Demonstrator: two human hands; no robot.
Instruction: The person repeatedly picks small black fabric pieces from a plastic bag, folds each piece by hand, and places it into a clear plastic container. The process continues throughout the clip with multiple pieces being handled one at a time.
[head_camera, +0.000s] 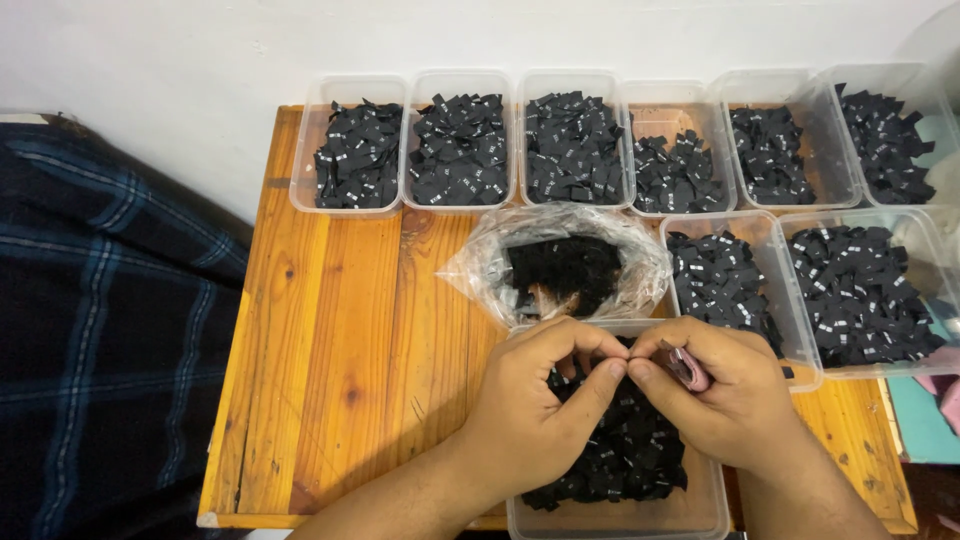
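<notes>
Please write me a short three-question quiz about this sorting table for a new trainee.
1. True or false: the plastic bag of black labels sits in the middle of the wooden table, in front of the back row of tubs.
2. How many clear tubs stand in the back row along the wall? A) four B) six C) eight
3. What pink thing is tucked in the right hand while it meets the left hand over the nearest tub?

Key
1. True.
2. B, six, starting with the far-left tub.
3. A small pink tool; its exact kind cannot be told.
</notes>
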